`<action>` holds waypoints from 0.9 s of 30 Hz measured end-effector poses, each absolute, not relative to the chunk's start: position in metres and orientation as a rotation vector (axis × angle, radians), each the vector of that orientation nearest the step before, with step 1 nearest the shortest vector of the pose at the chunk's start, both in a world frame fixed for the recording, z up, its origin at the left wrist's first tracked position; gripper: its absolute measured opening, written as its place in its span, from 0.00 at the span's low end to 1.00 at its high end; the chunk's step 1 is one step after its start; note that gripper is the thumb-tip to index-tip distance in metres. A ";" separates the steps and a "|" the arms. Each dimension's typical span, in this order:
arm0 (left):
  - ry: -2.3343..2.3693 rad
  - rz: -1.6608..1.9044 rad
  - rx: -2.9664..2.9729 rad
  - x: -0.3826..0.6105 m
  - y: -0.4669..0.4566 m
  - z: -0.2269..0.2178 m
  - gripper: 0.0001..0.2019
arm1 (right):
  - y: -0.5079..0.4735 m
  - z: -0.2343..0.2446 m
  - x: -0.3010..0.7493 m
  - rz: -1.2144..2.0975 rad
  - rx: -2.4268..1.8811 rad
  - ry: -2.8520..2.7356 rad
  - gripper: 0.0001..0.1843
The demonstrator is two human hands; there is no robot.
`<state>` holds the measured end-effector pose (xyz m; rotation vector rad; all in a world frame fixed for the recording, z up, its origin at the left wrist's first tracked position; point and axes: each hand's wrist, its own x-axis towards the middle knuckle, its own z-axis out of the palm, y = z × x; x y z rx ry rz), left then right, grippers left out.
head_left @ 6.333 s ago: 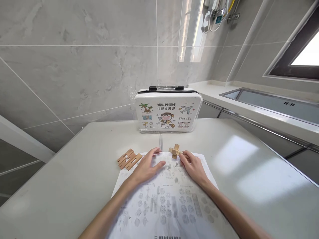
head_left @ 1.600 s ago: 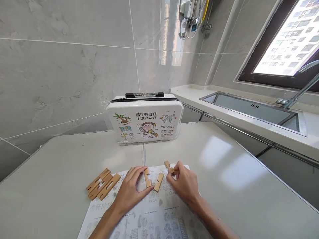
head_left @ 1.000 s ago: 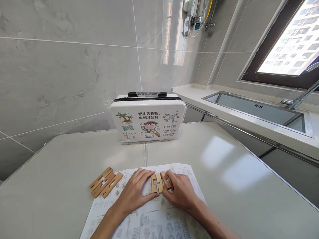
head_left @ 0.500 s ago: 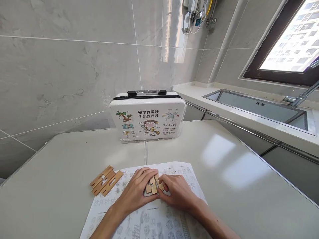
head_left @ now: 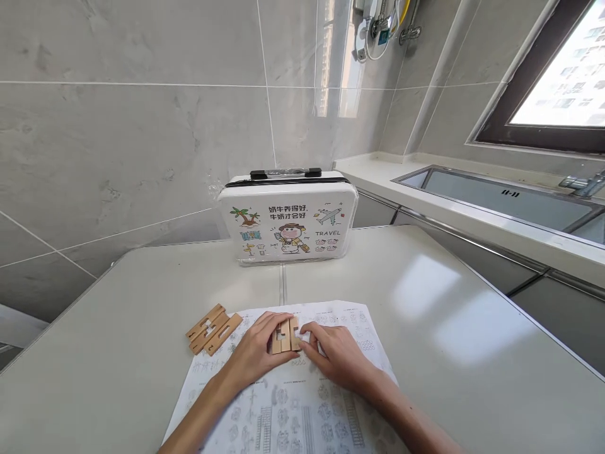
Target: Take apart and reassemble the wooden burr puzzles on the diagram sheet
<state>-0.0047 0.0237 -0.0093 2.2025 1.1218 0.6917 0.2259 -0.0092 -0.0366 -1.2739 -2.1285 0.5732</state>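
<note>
Several notched wooden puzzle pieces (head_left: 282, 338) lie side by side on a printed sheet (head_left: 288, 372), with small gaps where their notches meet. My left hand (head_left: 258, 343) wraps round them from the left, fingers along the far ends and thumb along the near ends. At their right edge is my right hand (head_left: 338, 353), its index finger and thumb curled but apart beside the rightmost piece; whether the fingertips touch it is hard to tell. To the left, a second group of numbered wooden pieces (head_left: 218, 334) rests partly on the sheet's corner.
A white cartoon-printed case (head_left: 255, 243) in clear wrap stands upright at the table's back, near the tiled wall. On the right, a counter holds a sink (head_left: 486, 189) with a faucet (head_left: 583, 184). The light table (head_left: 142, 378) extends on both sides of the sheet.
The rightmost wooden piece, tilted before, now stands straight beside the others. My right hand's fingers have loosened from it and shifted to its right edge. The view has turned slightly.
</note>
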 end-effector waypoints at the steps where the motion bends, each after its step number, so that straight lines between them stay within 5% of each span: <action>1: 1.162 0.689 2.197 -0.011 0.020 -0.009 0.28 | -0.009 -0.037 0.225 0.576 -1.278 -2.128 0.09; 18: 2.255 0.789 1.787 -0.122 -0.075 -0.009 0.33 | -0.010 -0.041 0.222 0.594 -1.315 -2.124 0.10; 27: 2.311 0.793 1.637 -0.118 -0.067 -0.011 0.37 | -0.010 -0.041 0.224 0.636 -1.337 -2.135 0.11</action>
